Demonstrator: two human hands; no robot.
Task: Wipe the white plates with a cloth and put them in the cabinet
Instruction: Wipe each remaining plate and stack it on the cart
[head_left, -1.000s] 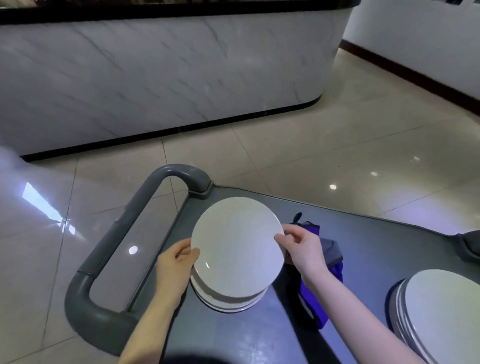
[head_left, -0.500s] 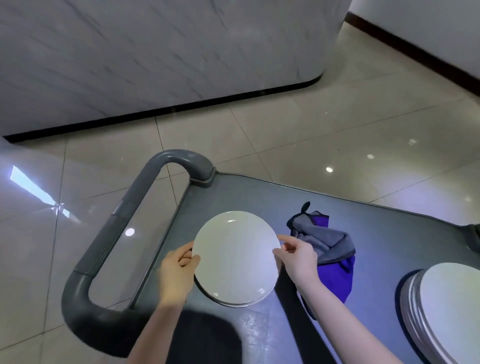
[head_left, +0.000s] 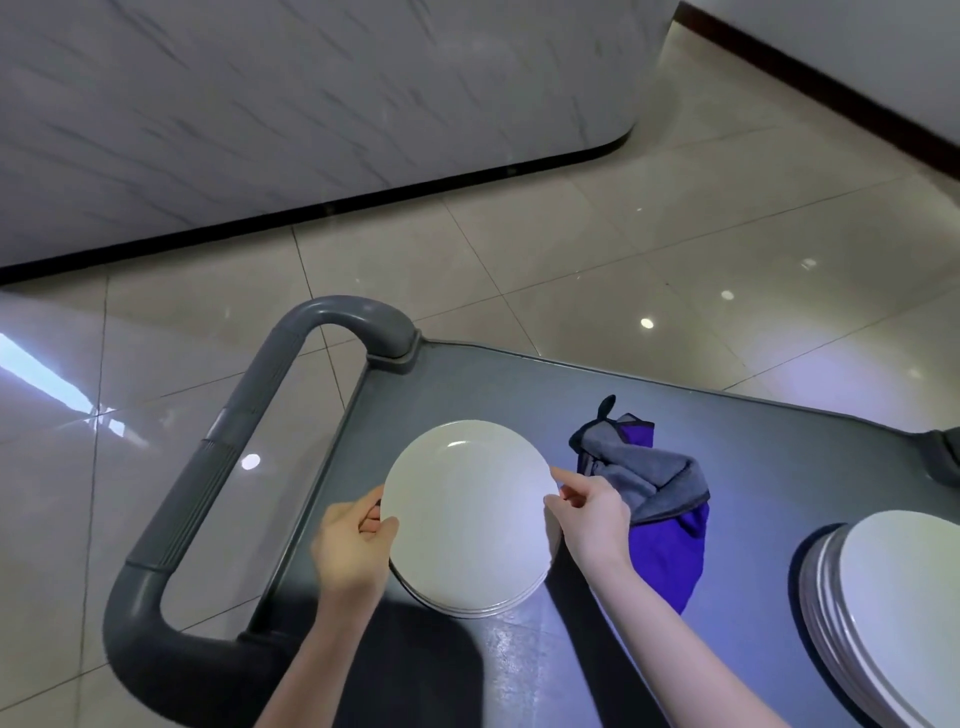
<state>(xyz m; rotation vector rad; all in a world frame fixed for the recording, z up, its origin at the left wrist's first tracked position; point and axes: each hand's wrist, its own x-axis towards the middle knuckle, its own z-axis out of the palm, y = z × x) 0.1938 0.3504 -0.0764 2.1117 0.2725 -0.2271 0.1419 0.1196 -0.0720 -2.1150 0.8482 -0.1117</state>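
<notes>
A stack of white plates (head_left: 470, 514) rests on the dark grey cart top (head_left: 779, 452). My left hand (head_left: 353, 545) grips the left rim of the plates, thumb on top and fingers underneath. At the right rim my right hand (head_left: 592, 519) pinches the edge. Just right of that hand lies a crumpled grey and purple cloth (head_left: 654, 499), flat on the cart. A second stack of white plates (head_left: 898, 613) stands at the cart's right end, partly cut off by the frame.
The cart's thick grey handle (head_left: 208, 467) loops out to the left. Glossy beige floor tiles (head_left: 623, 234) surround the cart. A marble-faced counter (head_left: 311, 104) with a black plinth stands beyond it, and a wall with a dark skirting is at the far right.
The plate was held raised and tilted over the stack; it has come down and now lies level on the stack. My view has tipped downward. Both hands stay at the rim.
</notes>
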